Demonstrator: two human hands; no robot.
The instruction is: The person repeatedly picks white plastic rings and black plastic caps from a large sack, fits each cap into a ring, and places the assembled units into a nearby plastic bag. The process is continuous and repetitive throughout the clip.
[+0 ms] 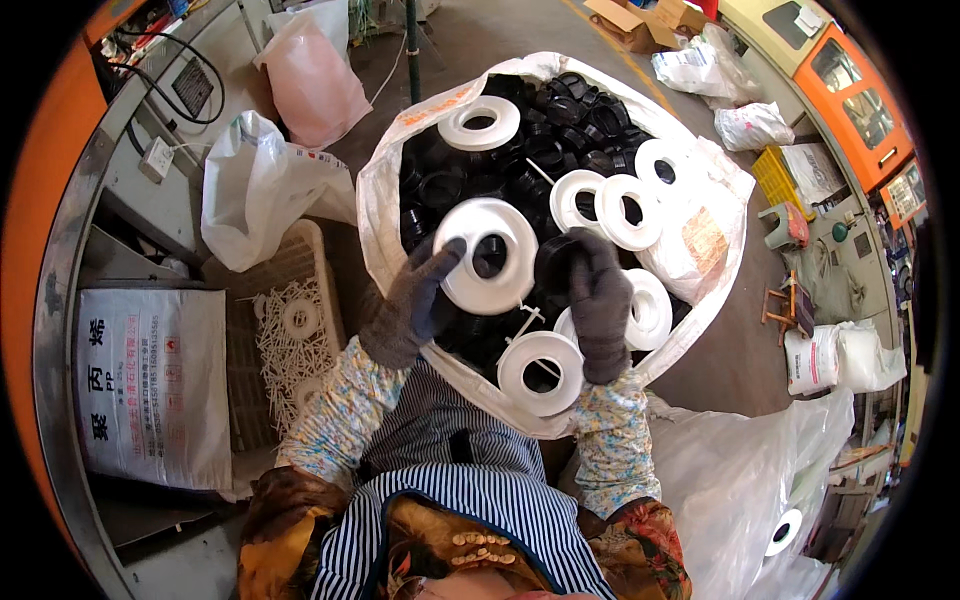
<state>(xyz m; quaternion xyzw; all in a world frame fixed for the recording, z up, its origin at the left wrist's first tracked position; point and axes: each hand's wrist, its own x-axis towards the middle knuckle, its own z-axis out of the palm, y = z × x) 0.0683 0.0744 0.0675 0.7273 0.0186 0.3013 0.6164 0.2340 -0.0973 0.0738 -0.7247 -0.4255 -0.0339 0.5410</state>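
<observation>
Head view: my left hand (pixel 405 312), gloved, its grip closed on a white ring (pixel 487 256) over the big sack (pixel 385 215); right hand (pixel 598 300) grips a black cap (pixel 556 264). Best aligned squarely before pressing together.

wicker basket (pixel 325 262) of white sticks | yellow crate (pixel 778 180) | small stool (pixel 785 225)

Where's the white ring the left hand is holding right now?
In the head view, the white ring sits centre frame, held by the gloved left hand over the big white sack of black parts, just left of the right hand.
</observation>
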